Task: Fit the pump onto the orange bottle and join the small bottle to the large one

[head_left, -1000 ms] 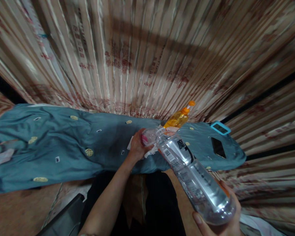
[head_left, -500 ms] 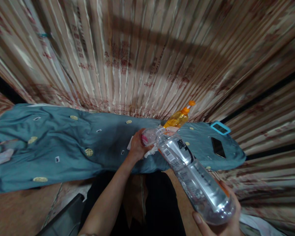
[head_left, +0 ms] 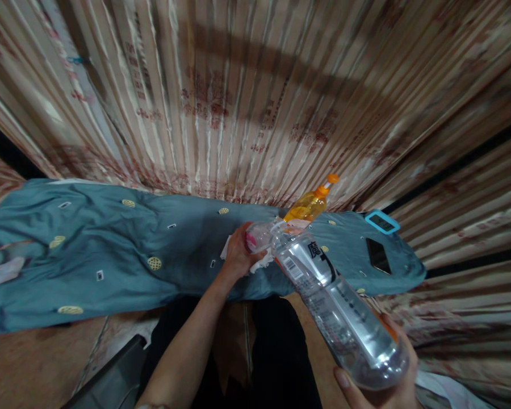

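My right hand (head_left: pixel 378 380) is wrapped round the base of a large clear plastic bottle (head_left: pixel 323 295) with a silver label. The bottle is tilted, its neck pointing up-left in the view. My left hand (head_left: pixel 238 253) grips a smaller clear plastic bottle (head_left: pixel 262 234) with a pink patch on it. The two bottles' necks come together over the cloth; whether they touch I cannot tell. Just behind them stands a pump bottle of orange-yellow liquid (head_left: pixel 306 205) with an orange top. White tissue (head_left: pixel 262 262) shows under my left hand.
A teal cloth (head_left: pixel 123 244) with pineapple prints covers the long surface. At its right end lie a dark phone (head_left: pixel 378 255) and a blue-framed digital timer (head_left: pixel 382 222). Pleated curtains (head_left: pixel 238 113) hang behind and at the right. Crumpled wrapping (head_left: pixel 2 271) lies far left.
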Demonstrator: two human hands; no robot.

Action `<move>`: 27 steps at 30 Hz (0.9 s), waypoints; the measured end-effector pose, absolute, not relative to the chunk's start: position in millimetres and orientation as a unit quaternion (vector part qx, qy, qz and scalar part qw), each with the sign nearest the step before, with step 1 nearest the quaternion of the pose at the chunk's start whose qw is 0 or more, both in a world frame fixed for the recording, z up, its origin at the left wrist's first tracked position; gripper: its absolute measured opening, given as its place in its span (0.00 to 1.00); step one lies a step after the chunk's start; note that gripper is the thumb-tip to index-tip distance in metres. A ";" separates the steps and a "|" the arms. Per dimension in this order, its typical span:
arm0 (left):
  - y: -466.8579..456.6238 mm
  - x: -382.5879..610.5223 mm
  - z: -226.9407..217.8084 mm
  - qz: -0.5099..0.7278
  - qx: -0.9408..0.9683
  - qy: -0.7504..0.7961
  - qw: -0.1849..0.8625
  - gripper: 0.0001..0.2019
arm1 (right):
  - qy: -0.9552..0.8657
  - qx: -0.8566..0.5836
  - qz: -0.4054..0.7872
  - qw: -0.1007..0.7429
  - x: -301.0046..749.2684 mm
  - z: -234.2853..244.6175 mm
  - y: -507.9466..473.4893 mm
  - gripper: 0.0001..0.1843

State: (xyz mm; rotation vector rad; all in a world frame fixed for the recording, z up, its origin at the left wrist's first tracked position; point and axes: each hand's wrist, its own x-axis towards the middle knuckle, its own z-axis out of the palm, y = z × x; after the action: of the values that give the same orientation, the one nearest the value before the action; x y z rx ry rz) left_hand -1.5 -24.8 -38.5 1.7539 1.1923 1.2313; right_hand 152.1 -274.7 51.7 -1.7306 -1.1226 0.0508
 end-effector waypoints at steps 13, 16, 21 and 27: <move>-24.7 -1.3 -39.6 0.476 0.678 0.455 0.328 0.40 | -0.449 -0.722 0.030 0.525 146.3 56.4 -272.5 0.56; -24.8 -1.7 -38.4 0.477 0.678 0.449 0.335 0.40 | -0.443 -0.716 0.035 0.538 143.1 58.3 -271.3 0.57; -25.1 -1.5 -39.1 0.480 0.671 0.452 0.339 0.40 | -0.442 -0.709 0.036 0.549 140.0 59.1 -269.9 0.58; -24.6 -1.9 -37.6 0.475 0.673 0.451 0.343 0.40 | -0.442 -0.710 0.037 0.547 142.2 59.0 -270.3 0.58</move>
State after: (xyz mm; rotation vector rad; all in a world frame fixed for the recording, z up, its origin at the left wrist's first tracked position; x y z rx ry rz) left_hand -1.9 -24.6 -37.6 1.7496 1.1730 1.2360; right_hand 142.2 -270.3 59.0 -1.6834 -1.0470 0.0883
